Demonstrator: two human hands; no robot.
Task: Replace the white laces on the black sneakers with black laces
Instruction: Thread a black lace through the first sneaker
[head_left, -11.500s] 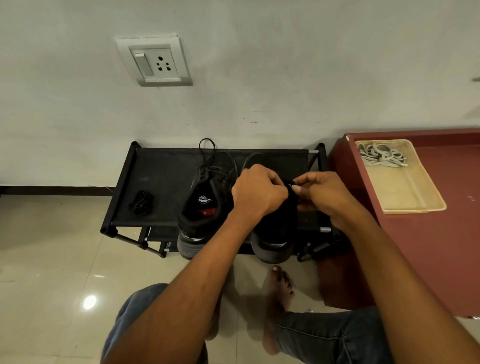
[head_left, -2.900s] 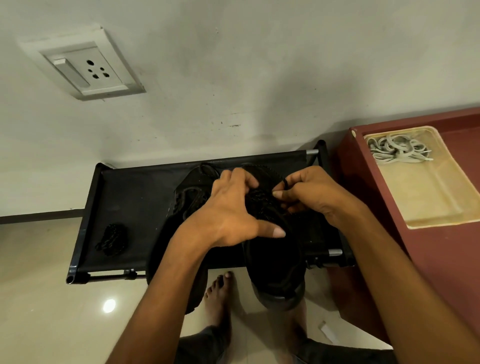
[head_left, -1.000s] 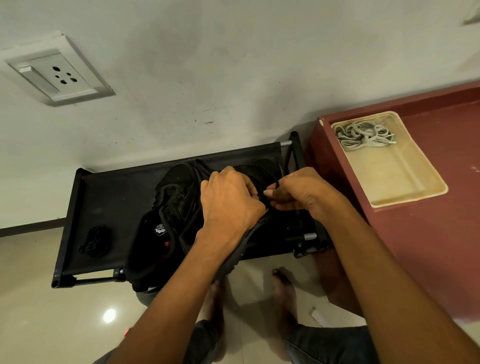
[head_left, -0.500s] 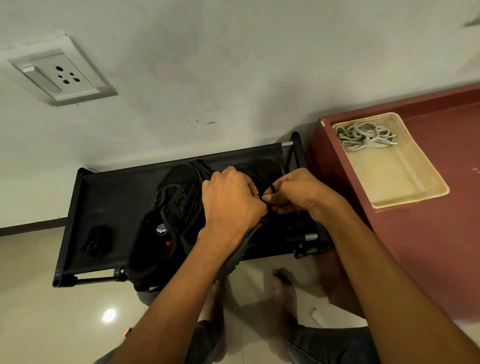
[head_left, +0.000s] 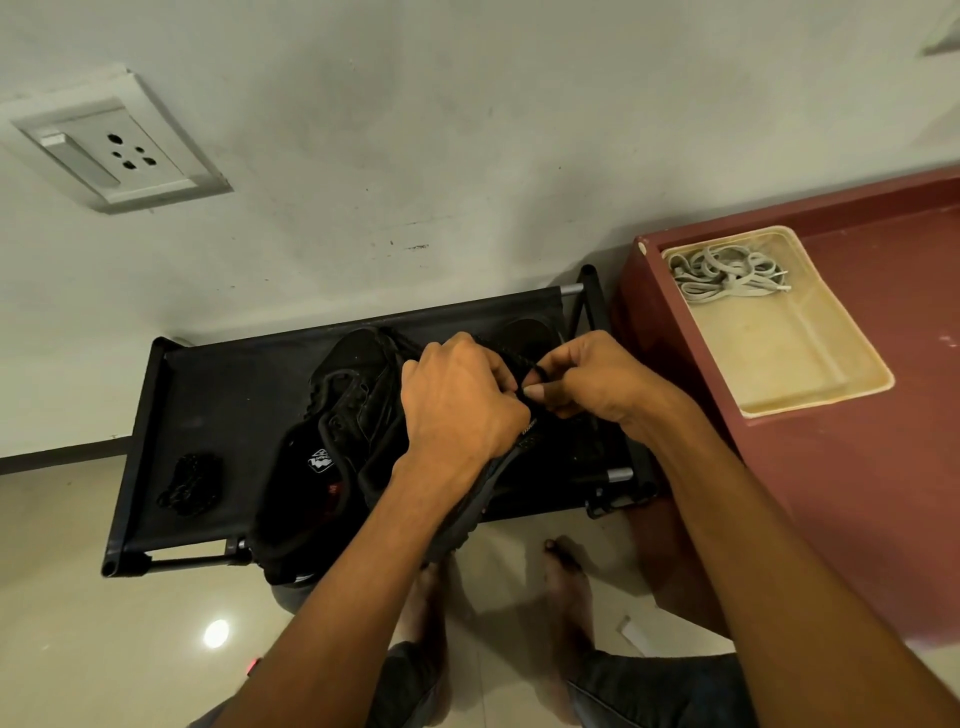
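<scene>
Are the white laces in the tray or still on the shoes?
In the tray: the white laces lie heaped in its far corner.

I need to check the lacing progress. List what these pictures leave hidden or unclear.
Head view only:
- Eyelets of the right sneaker: covered by the left hand and right hand.
- Black lace: a short loop shows between the fingers; its path and the grip on it are hidden.
- Left sneaker: black on the black rack, lacing too dark to read.
- Black bundle: too dark to identify.
- White laces in the tray: tangled, count unclear.
</scene>
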